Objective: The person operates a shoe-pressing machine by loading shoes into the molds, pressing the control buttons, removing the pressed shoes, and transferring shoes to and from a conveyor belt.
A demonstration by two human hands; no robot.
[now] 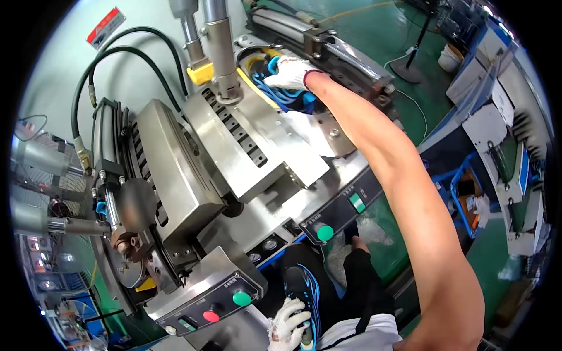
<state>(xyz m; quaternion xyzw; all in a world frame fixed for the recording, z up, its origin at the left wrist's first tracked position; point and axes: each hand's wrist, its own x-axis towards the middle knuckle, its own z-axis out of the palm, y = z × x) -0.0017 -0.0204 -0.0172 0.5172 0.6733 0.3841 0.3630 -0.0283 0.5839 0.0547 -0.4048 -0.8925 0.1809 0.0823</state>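
Observation:
My right hand (288, 74), in a white knit glove, reaches far forward into the press. Its fingers are closed on a blue-and-black shoe (285, 98) seated between the yellow-edged parts; the fingertips are partly hidden. Low in the view, my left hand (288, 325), also gloved, has its fingers wrapped around a black shoe with blue trim (302, 285), held near my lap. The metal press (246, 134) has a slotted steel housing and a vertical rod beside the right hand's shoe.
A second steel station (172, 169) stands at left with black hoses (76, 99). Along the front are green buttons (325, 233) and a red button (211, 316). At right are a blue crate (465, 199) and a rack (506, 158). A fan stand (408, 70) is behind.

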